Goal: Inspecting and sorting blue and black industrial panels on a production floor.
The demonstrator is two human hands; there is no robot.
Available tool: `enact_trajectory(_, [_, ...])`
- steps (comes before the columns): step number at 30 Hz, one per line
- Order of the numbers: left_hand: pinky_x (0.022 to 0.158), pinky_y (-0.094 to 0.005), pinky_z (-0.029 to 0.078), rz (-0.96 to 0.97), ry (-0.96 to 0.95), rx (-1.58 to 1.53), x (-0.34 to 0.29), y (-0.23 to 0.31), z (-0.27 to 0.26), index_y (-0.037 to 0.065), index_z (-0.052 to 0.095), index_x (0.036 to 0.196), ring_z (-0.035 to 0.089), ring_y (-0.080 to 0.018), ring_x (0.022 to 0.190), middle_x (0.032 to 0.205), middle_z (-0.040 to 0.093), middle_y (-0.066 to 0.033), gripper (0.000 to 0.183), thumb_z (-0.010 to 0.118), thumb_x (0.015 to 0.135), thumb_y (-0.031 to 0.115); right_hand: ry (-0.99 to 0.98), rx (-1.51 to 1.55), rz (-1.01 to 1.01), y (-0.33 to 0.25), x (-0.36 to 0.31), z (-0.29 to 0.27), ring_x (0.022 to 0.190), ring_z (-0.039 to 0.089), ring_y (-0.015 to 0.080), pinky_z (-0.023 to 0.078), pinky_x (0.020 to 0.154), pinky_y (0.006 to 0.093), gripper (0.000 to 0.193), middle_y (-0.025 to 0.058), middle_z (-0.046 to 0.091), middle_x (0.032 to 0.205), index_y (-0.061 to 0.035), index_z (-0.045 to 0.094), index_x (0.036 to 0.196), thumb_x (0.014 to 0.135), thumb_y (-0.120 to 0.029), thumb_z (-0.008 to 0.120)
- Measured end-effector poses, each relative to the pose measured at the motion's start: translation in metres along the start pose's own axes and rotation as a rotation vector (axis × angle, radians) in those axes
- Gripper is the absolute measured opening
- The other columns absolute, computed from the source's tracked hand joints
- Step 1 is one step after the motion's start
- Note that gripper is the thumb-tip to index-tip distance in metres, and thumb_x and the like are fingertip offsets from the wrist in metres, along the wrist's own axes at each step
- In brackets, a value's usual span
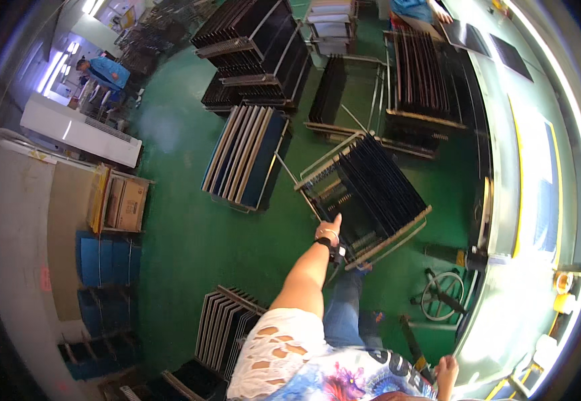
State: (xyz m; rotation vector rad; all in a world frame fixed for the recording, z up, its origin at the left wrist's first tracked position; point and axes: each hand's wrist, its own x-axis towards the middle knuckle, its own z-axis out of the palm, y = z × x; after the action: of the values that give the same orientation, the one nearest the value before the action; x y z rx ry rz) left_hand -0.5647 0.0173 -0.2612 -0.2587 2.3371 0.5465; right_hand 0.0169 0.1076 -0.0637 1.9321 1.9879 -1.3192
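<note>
The right hand (447, 371) is low beside the table (498, 321), its fingers curled; whether they hold anything I cannot tell. Ahead, a handwheel (443, 295) is near the table's side. The left hand (328, 230) reaches to the near left side of a rack (389, 238) on the green floor (183, 247); its fingers are partly hidden, so their grip cannot be told. Dark panels (381, 180) fill the rack's right part. Beyond, to the left, stand boards (247, 157), then stacked racks (227, 48).
</note>
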Motion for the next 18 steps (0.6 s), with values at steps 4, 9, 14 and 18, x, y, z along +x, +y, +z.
enact_trajectory(4, [0.082,-0.0413,0.047,-0.036,-0.003,0.133,0.018,-0.001,0.010,-0.001,0.064,0.092,0.057,-0.0345,0.098,0.101,0.060,-0.0219,0.040,0.046,0.084,0.034,-0.089,-0.112,0.008,0.006,0.007,0.008,0.082,0.054,0.0269,0.046,0.070,0.0323,0.024,0.0153,0.057,0.085,-0.0026,0.056,0.104,0.085,-0.017,0.055])
enact_trajectory(9, [0.076,-0.0427,0.049,0.115,0.065,0.104,0.006,0.000,-0.003,-0.002,0.064,0.085,0.060,-0.0378,0.087,0.089,0.061,-0.0254,0.025,0.047,0.077,0.015,-0.290,-0.150,0.146,-0.088,0.016,0.007,0.086,0.050,0.0206,0.046,0.069,0.0328,0.032,0.0107,0.053,0.099,-0.0039,0.047,0.115,0.086,-0.017,0.055])
enact_trajectory(14, [0.075,-0.0450,0.048,0.237,0.141,0.132,-0.037,-0.004,-0.053,-0.005,0.062,0.083,0.060,-0.0390,0.084,0.086,0.061,-0.0261,0.030,0.046,0.079,0.020,-0.233,0.118,-0.040,-0.042,0.085,0.021,0.087,0.055,0.0247,0.049,0.073,0.0364,0.031,0.0138,0.056,0.103,-0.0075,0.051,0.115,0.086,-0.018,0.055])
enact_trajectory(18, [0.078,-0.0442,0.047,0.236,0.182,0.108,-0.093,-0.004,-0.109,-0.007,0.061,0.079,0.059,-0.0409,0.083,0.084,0.060,-0.0281,0.034,0.048,0.079,0.024,-0.259,-0.306,-0.271,-0.174,0.066,0.007,0.094,0.056,0.0361,0.045,0.084,0.0409,0.031,0.0196,0.050,0.120,-0.0105,0.052,0.115,0.086,-0.021,0.055])
